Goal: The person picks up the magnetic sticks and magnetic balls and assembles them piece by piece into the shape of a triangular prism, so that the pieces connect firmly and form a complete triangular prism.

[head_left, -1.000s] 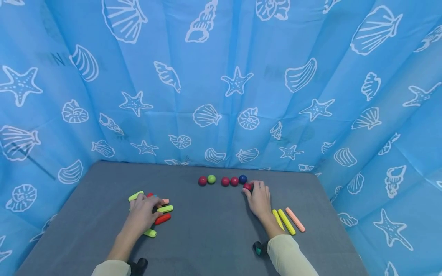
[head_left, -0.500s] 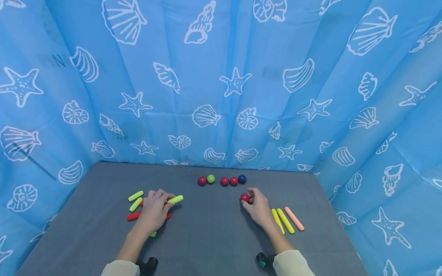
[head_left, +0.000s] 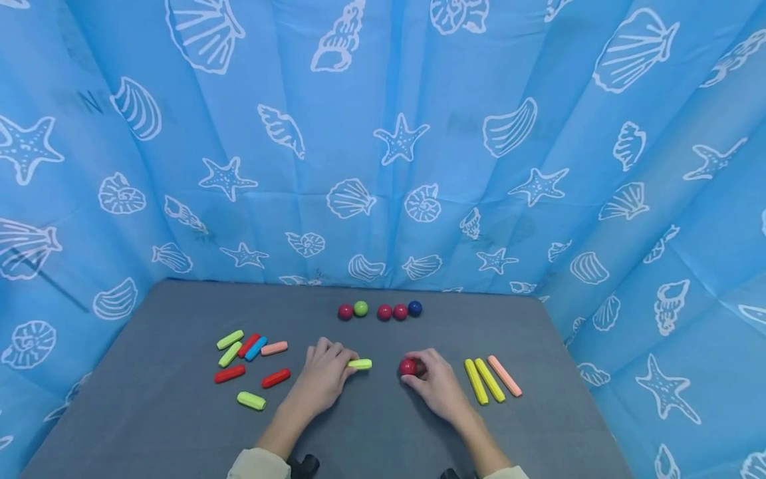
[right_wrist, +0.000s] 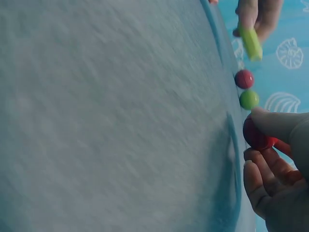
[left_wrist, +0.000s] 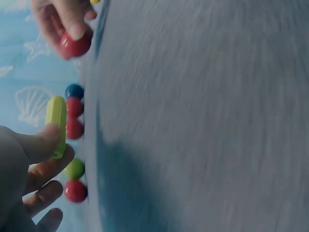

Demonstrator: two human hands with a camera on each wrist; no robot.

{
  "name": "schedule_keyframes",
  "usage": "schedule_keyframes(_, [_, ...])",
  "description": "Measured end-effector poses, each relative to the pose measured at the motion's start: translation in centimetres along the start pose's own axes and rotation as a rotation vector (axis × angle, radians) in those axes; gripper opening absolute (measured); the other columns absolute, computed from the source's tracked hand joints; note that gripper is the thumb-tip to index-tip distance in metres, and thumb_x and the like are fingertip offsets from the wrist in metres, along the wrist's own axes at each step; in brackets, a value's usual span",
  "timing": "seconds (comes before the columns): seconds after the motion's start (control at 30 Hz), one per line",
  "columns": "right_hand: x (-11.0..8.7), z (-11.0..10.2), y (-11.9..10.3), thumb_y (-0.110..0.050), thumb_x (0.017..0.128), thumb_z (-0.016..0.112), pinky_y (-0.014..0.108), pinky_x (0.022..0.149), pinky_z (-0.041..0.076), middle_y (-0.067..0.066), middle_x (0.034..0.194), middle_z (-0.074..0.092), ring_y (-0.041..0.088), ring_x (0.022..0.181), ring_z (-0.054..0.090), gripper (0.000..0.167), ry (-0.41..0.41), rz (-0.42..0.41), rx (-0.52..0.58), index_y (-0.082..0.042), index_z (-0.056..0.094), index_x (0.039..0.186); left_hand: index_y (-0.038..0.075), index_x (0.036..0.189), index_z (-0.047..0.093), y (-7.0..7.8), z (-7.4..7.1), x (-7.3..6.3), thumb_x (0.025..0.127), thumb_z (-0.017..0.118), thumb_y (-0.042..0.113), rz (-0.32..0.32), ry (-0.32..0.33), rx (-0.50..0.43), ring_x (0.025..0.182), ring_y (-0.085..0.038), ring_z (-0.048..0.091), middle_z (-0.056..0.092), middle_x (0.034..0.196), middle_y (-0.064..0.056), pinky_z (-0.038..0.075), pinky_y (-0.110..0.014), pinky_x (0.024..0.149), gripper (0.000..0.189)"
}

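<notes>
Both wrist views blur the grey table (left_wrist: 203, 121); fingers hide part of the red ball (right_wrist: 257, 136)

Both hands drew inward: left hand (head_left: 326, 372) carrying a green stick (head_left: 360, 364) (right hand (head_left: 433, 382), a red ball (head_left: 408, 366)).

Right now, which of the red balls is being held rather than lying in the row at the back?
The red ball pinched in the right hand, near the table's middle; the other three red balls lie untouched in the back row.

Staged recording booth, seashell-print curtain (head_left: 383, 133), grey table (head_left: 359, 426)
</notes>
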State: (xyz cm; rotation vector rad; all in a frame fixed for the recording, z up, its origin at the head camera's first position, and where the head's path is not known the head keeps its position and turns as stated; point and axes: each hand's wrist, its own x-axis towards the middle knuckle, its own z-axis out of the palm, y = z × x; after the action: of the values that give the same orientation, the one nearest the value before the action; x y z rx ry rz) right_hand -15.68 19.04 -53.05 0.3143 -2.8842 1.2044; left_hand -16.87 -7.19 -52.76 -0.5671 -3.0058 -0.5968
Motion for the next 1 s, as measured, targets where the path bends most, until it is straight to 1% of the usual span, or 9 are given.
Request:
schedule_keyframes(0.13, [-0.5,0.4,-0.2,-0.016,0.087,0.081,0.023,0.079,0.056,0.0,0.111,0.064,0.013,0.098,0.066,0.04,-0.043,-0.019,0.021,-0.01,0.068,0.124,0.024,0.12,0.071,1.4,1.1,0.4,0.097,0.07,0.034,0.026,-0.035,0.021,0.107,-0.017,0.045,0.066,0.109,0.005,0.038,-0.04,0.089,0.025])
schedule_keyframes(0.27, [-0.6,0.8,-0.4,-0.014,0.088,0.081,0.02,0.077,0.055,0.0,0.111,0.064,0.013,0.098,0.068,0.04,-0.058,-0.051,0.058,-0.008,0.068,0.124,0.024,0.116,0.072,2.3,1.9,0.6,0.097,0.07,0.033,0.06,-0.036,0.036,0.103,-0.015,0.043,0.065,0.105,0.007,0.036,-0.037,0.086,0.021])
schedule_keyframes(0.47, [-0.2,1.6,-0.6,-0.012,0.087,0.081,0.021,0.074,0.056,0.003,0.11,0.064,0.013,0.093,0.067,0.039,-0.032,-0.124,0.059,-0.005,0.068,0.124,0.024,0.112,0.072,2.6,2.6,0.6,0.095,0.073,0.03,0.079,0.04,0.038,0.098,-0.014,0.043,0.064,0.101,0.008,0.034,-0.035,0.082,0.019])
schedule_keyframes(0.53, [-0.1,1.7,-0.5,-0.013,0.087,0.081,0.022,0.075,0.056,0.003,0.11,0.063,0.012,0.093,0.067,0.039,-0.029,-0.132,0.05,-0.005,0.068,0.124,0.024,0.112,0.072,2.6,2.6,0.6,0.094,0.073,0.03,0.079,0.039,0.024,0.099,-0.014,0.043,0.065,0.102,0.007,0.034,-0.036,0.083,0.019])
schedule_keyframes(0.6, [-0.2,1.7,-0.3,-0.014,0.087,0.081,0.022,0.076,0.057,0.002,0.109,0.064,0.011,0.094,0.067,0.039,-0.037,-0.122,0.054,-0.006,0.069,0.123,0.025,0.114,0.072,2.5,2.4,0.7,0.095,0.072,0.034,0.072,0.016,-0.002,0.1,-0.014,0.043,0.065,0.103,0.008,0.034,-0.036,0.083,0.022])
schedule_keyframes(0.7, [-0.3,1.4,0.0,-0.016,0.088,0.081,0.022,0.077,0.057,0.0,0.108,0.064,0.01,0.095,0.067,0.037,-0.061,-0.092,0.058,-0.007,0.07,0.122,0.025,0.122,0.07,2.0,1.6,1.1,0.095,0.072,0.04,0.028,0.002,-0.073,0.103,-0.015,0.045,0.066,0.111,0.007,0.037,-0.037,0.085,0.031])
schedule_keyframes(0.77, [-0.4,1.1,0.1,-0.019,0.089,0.08,0.02,0.078,0.056,0.0,0.108,0.065,0.009,0.095,0.066,0.036,-0.08,-0.074,0.054,-0.008,0.07,0.121,0.025,0.127,0.068,1.3,0.7,1.8,0.095,0.072,0.041,-0.021,0.034,-0.117,0.106,-0.016,0.047,0.066,0.117,0.006,0.039,-0.037,0.088,0.036])
schedule_keyframes(0.9, [-0.1,0.7,0.3,-0.022,0.09,0.079,0.019,0.077,0.055,0.0,0.107,0.066,0.007,0.091,0.063,0.035,-0.115,-0.073,0.038,-0.01,0.07,0.122,0.021,0.134,0.063,-0.9,-1.0,4.4,0.096,0.073,0.031,-0.111,0.153,-0.169,0.109,-0.022,0.051,0.064,0.123,-0.001,0.043,-0.041,0.091,0.041])
schedule_keyframes(1.0, [0.3,0.5,0.1,-0.022,0.091,0.078,0.019,0.078,0.055,0.001,0.108,0.066,0.006,0.09,0.061,0.034,-0.145,-0.079,0.043,-0.01,0.07,0.122,0.018,0.137,0.061,-2.5,-1.5,6.7,0.096,0.073,0.025,-0.168,0.181,-0.203,0.115,-0.027,0.052,0.061,0.127,-0.006,0.047,-0.046,0.095,0.044])
